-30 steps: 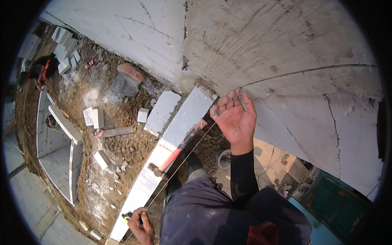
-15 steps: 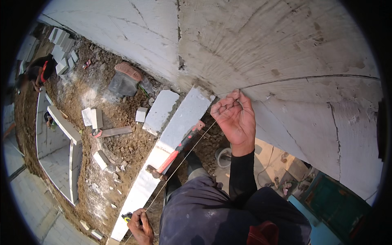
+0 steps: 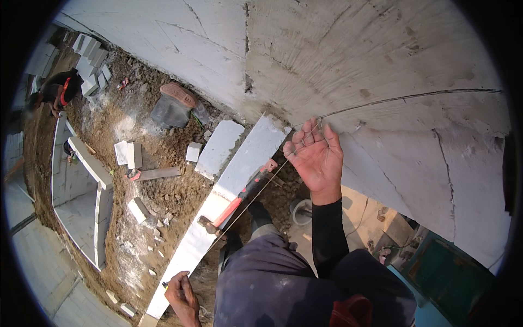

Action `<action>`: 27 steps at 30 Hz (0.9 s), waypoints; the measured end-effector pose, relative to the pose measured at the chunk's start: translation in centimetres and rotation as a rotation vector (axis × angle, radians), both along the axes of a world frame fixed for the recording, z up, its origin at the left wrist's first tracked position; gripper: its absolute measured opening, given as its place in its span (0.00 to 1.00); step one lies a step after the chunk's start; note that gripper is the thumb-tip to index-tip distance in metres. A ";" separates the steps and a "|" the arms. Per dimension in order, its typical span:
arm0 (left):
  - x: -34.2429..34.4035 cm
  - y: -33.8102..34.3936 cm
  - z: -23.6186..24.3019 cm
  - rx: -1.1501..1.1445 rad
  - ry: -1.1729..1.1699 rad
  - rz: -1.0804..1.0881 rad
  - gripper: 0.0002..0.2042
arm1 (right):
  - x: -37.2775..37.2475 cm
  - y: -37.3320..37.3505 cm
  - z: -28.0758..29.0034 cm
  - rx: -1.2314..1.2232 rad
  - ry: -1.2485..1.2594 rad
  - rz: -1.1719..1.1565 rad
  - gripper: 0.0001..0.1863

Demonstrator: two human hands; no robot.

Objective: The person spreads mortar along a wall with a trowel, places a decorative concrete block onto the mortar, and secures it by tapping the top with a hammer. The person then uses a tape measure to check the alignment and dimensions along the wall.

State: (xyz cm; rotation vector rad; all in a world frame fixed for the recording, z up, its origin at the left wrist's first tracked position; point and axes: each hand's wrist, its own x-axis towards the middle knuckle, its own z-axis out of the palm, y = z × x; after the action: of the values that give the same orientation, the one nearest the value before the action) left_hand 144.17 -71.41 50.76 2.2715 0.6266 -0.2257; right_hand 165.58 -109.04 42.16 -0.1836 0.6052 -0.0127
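My right hand (image 3: 316, 158) is palm up beside the rough wall, its fingers spread and slightly curled. A thin string (image 3: 251, 200) crosses these fingers and slants down left along the wall of white blocks. My left hand (image 3: 182, 297) is curled over the near end of the block row (image 3: 204, 231). A yellow sliver of a tape measure (image 3: 165, 284) shows at its fingertips; the rest is hidden under them. Between my hands a hammer (image 3: 239, 195) with a red and black handle lies on the blocks, its head toward me.
A large grey wall (image 3: 370, 60) rises ahead and right. Left are broken blocks (image 3: 133, 155), a handsaw (image 3: 155, 174) and a low block enclosure (image 3: 101, 218). Another person (image 3: 57, 92) bends at far left. A white bucket (image 3: 301, 211) stands below my right hand.
My right fingers have opened from a pinch, with the string now lying across them. My left hand has moved onto the tape measure, which earlier lay more visible beside it.
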 end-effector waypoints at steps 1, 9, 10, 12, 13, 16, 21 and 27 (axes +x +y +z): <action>0.0 0.2 0.7 0.070 -0.033 0.017 0.04 | 0.0 0.8 -0.9 0.010 -0.039 0.058 0.09; -2.5 2.3 -1.2 0.209 -0.185 -0.464 0.15 | -0.9 -9.1 -5.7 -0.298 -0.126 0.131 0.19; -3.9 2.4 -0.6 0.183 -0.084 -0.430 0.16 | -0.3 -8.9 -6.5 -0.319 -0.140 0.140 0.21; -7.9 1.8 -0.5 0.218 -0.167 -0.261 0.17 | 0.3 -5.1 -4.4 -0.428 -0.078 0.188 0.16; -9.2 1.4 -0.5 0.228 -0.217 -0.203 0.17 | 0.8 -5.5 -4.5 -0.401 -0.101 0.209 0.17; -11.4 1.6 -1.0 0.280 -0.269 -0.138 0.16 | 1.8 -5.2 -3.6 -0.404 -0.092 0.180 0.18; -12.6 2.6 -3.1 0.344 -0.298 -0.153 0.13 | 3.2 -3.6 -1.9 -0.476 -0.046 0.128 0.19; -11.9 3.3 -4.5 0.400 -0.435 -0.161 0.15 | 5.4 -6.1 -4.3 -0.435 -0.164 0.161 0.16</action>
State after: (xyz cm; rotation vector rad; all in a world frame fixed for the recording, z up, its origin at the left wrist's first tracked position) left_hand 132.26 -68.13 46.27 2.6397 0.2747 0.3421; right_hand 170.97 -115.14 37.88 -0.6467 0.4164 -0.0039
